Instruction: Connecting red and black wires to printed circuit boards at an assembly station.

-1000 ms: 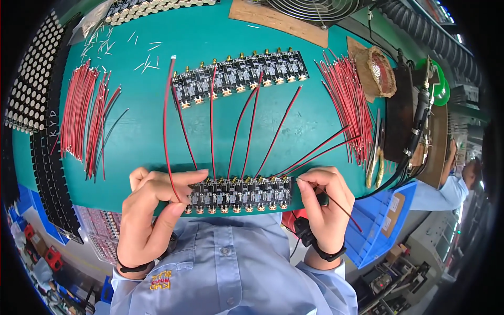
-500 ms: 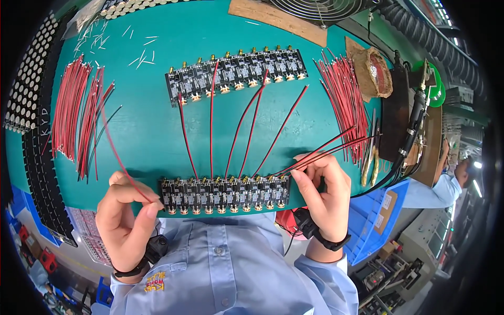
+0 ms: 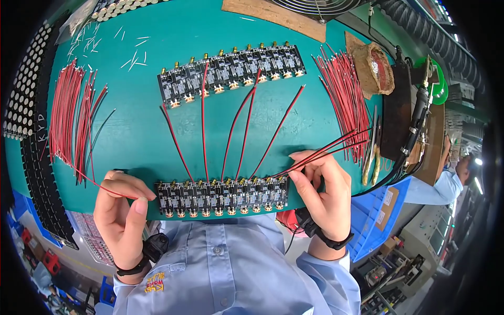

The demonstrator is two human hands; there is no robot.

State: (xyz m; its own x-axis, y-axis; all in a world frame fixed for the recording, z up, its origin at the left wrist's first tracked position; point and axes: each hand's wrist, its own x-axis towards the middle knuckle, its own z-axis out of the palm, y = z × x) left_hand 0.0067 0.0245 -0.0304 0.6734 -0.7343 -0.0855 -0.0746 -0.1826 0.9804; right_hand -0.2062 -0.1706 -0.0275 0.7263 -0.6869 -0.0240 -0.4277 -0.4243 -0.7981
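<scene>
At the table's near edge lies a panel of small black circuit boards (image 3: 223, 198) with brass-coloured parts along both long sides. Several red-and-black wires (image 3: 203, 126) rise from its far side and fan out. By its left end, my left hand (image 3: 122, 212) pinches a single red wire (image 3: 102, 187) between thumb and forefinger; the wire runs up and left toward a bundle of wires (image 3: 68, 115). My right hand (image 3: 325, 191) is at the right end, its thumb and fingers closed around several red-and-black wires (image 3: 336, 148) whose other ends reach the panel.
A second circuit board panel (image 3: 231, 72) lies farther back on the green mat (image 3: 136, 131). More wires (image 3: 341, 100) are piled at right, beside tweezers (image 3: 375, 167), a soldering iron (image 3: 420, 107) and a brown paper-wrapped bundle (image 3: 375, 68). Small white pins (image 3: 137, 60) lie scattered at back left.
The red wire in my left hand has swung from standing upward to slanting low toward the left. The leftmost wire on the near panel leans farther left. My right hand stays nearly still.
</scene>
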